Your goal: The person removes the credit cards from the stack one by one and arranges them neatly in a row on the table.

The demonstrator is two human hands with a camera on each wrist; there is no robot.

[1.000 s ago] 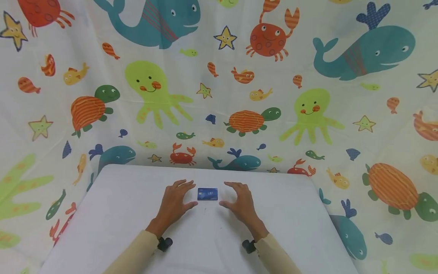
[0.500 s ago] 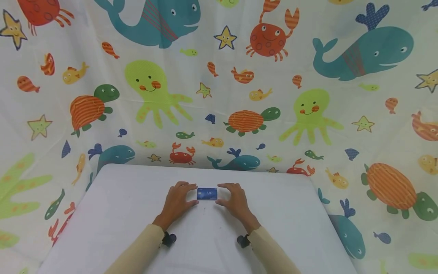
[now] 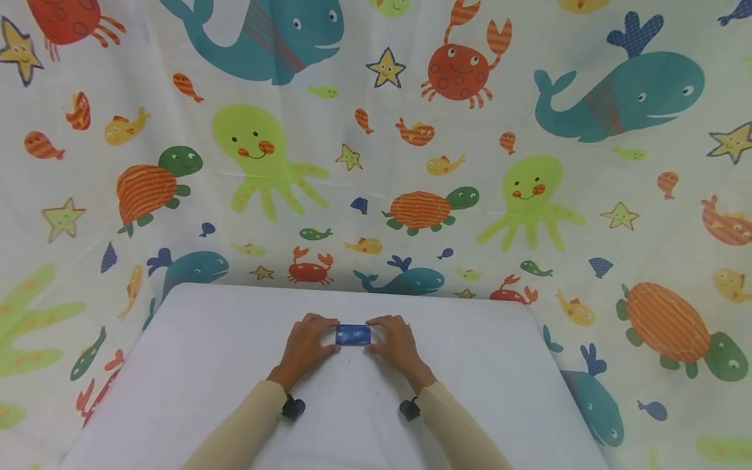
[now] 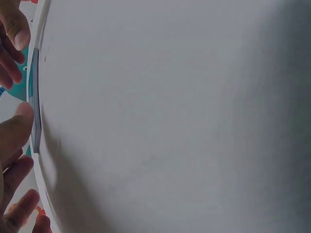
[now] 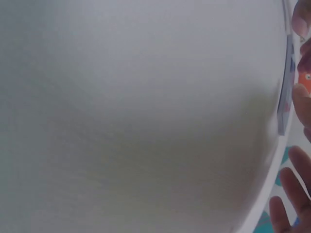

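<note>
We see the blue VIP card (image 3: 353,335) toward the surface's (image 3: 194,372) far middle, left hand (image 3: 303,343) and right hand (image 3: 401,346) curved about its ends; whether either pinches it, we cannot tell.

Soft, even light filled the head view, leaving the surface (image 3: 194,378) bright, the sea-creature curtain (image 3: 329,137) clear and the blue VIP card (image 3: 354,335) slightly soft in detail. Both wrist views looked dimmer and greyer, hazily focused, the surface's edge appearing bowed. Broad shadow darkened the left wrist view's right side.
</note>
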